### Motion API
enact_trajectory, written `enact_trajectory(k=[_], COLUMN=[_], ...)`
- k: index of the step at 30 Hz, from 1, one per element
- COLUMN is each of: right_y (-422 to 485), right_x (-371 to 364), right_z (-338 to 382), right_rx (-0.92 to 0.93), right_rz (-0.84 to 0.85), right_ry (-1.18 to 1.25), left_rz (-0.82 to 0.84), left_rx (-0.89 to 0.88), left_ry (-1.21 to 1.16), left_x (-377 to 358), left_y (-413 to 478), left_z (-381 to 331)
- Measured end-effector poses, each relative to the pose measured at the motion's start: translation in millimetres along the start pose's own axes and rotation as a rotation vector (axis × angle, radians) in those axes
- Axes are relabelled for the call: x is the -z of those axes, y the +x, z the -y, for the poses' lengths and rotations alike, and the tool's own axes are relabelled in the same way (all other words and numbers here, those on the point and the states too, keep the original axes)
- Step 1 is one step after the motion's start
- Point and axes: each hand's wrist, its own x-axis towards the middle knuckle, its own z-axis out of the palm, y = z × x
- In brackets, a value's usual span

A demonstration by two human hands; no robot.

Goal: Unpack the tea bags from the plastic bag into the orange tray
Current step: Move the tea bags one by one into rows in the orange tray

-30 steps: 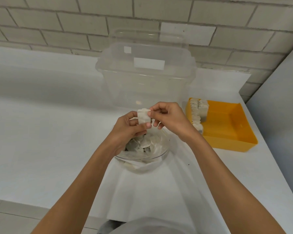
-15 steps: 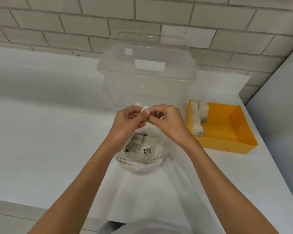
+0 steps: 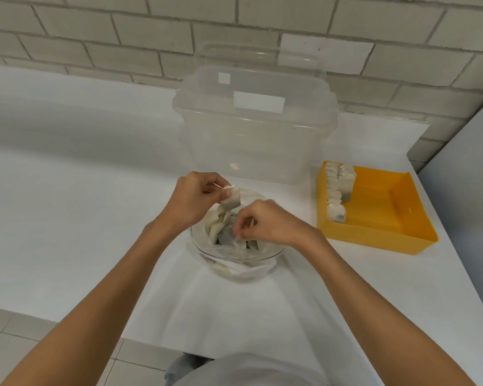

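**Left fingers on a tea bag, right fingers down at the bag mouth**

Head view:
- Left hand: fingers pinch one tea bag, lifted just above the plastic bag. A thin white strand sticks out next to the thumb.
- Right hand: fingers curled into a pinch at the bag mouth, lower than and right of the left fingers. What they grasp is too small to tell: film or string.
- The plastic bag sits in a glass bowl directly under both sets of fingers, with more tea bags inside. The right hand covers the right part of the opening.
- Orange tray: on the bench, well right of the right fingers. A row of tea bags stands along its left wall, rest of the floor bare.
- Clear lidded container: just beyond the fingers, close behind the bowl.
- White sheet under the bowl, running back toward the person.
- Tiled wall behind, grey panel past the tray.
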Motion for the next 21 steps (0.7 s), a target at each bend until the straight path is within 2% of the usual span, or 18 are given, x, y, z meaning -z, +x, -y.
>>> enact_trajectory(k=[4, 6, 16, 21], right_y=[0.2, 1.4, 1.5, -4.3], right_x=[-16.5, -21.7, -16.2, -2.1], right_z=[8.1, 9.0, 4.3, 2.5], right_rx=[-0.084, -0.089, -0.126, -0.152], right_rz=[0.070, 0.059, 0.024, -0.120], right_ry=[-0.295, -0.333, -0.050, 0.258], left_rz=[-0.006, -0.012, -0.018, -0.016], left_rx=[-0.001, 0.000, 0.013, 0.014], left_ry=[-0.026, -0.028, -0.049, -0.078], left_x=[3.4, 5.0, 7.2, 7.6], left_y=[0.0, 1.1, -1.0, -1.4], left_z=[2.1, 3.2, 3.6, 0.8])
